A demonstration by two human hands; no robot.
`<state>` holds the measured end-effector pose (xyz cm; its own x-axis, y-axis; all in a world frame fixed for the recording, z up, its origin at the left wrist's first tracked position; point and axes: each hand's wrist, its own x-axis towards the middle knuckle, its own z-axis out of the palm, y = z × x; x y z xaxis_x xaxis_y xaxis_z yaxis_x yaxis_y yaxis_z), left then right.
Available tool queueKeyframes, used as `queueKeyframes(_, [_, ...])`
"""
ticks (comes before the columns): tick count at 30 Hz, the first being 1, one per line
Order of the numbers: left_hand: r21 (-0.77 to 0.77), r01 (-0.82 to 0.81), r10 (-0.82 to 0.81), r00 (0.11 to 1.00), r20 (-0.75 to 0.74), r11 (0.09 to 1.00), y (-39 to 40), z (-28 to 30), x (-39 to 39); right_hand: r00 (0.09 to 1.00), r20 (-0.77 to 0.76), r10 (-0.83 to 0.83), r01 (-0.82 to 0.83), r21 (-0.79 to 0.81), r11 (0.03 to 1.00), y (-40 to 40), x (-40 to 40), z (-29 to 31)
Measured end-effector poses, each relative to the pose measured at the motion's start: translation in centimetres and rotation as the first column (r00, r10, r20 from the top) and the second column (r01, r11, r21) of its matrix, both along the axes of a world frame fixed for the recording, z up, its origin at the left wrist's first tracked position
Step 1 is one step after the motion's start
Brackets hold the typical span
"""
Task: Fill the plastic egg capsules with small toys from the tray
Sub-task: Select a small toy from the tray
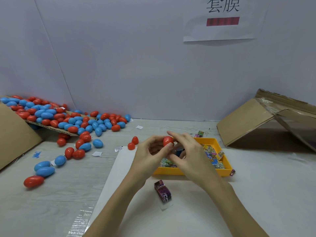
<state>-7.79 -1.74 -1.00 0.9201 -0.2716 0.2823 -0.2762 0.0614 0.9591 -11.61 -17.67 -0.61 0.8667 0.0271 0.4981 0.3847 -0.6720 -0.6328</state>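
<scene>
Between left hand fingertips (pinched): red egg

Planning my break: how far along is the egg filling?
Done: can't tell; closed eggs lie loose on the table. In hand: left hand holds a red egg, right hand working at it. Left: a large egg pile, and the yellow tray holds many toys.

A paper sign bearing two large black characters and a red bar is hanging on the pale back wall. Below the sign and to its right, an opened cardboard box is lying tipped on the table. Far to the sign's lower left, a small blue star-shaped mark is showing on the tabletop.
</scene>
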Motion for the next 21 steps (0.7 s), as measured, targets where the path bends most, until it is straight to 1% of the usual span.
queueKeyframes(3, [-0.045,0.039,-0.039,0.999,-0.018,0.998,-0.3,-0.2,0.0,0.996,0.091,-0.012,0.011,0.011,1.0,0.4,-0.1,0.1])
queueKeyframes(6, [-0.085,0.048,-0.05,0.998,-0.026,0.995,-0.4,-0.3,0.1,0.991,0.13,-0.037,0.034,0.026,0.999,0.8,-0.2,0.1])
queueKeyframes(10, [-0.156,0.089,-0.1,0.993,-0.063,0.984,-0.4,-0.5,0.0,0.979,0.186,-0.081,0.084,-0.005,0.996,1.2,-0.1,0.3])
queueKeyframes(12, [-0.219,0.136,-0.162,0.981,-0.108,0.966,-0.4,-0.5,0.0,0.982,0.178,-0.059,0.06,0.0,0.998,1.0,-0.1,0.3])
queueKeyframes(14, [-0.265,0.172,-0.21,0.97,-0.123,0.949,-0.2,-0.5,0.0,0.992,0.125,-0.006,0.003,0.024,1.0,0.5,-0.1,0.4])
queueKeyframes(17, [-0.316,0.156,-0.206,0.97,-0.129,0.936,0.2,-0.2,0.2,0.998,0.04,0.048,-0.052,0.117,0.992,-0.1,-0.2,0.7])
queueKeyframes(19, [-0.335,0.154,-0.208,0.969,-0.131,0.93,0.3,0.1,0.2,0.998,0.068,0.012,-0.022,0.15,0.988,-0.1,-0.1,0.8])
queueKeyframes(21, [-0.311,0.173,-0.218,0.969,-0.115,0.935,0.4,0.3,0.2,0.995,0.097,-0.027,0.008,0.195,0.981,0.1,-0.1,0.8])
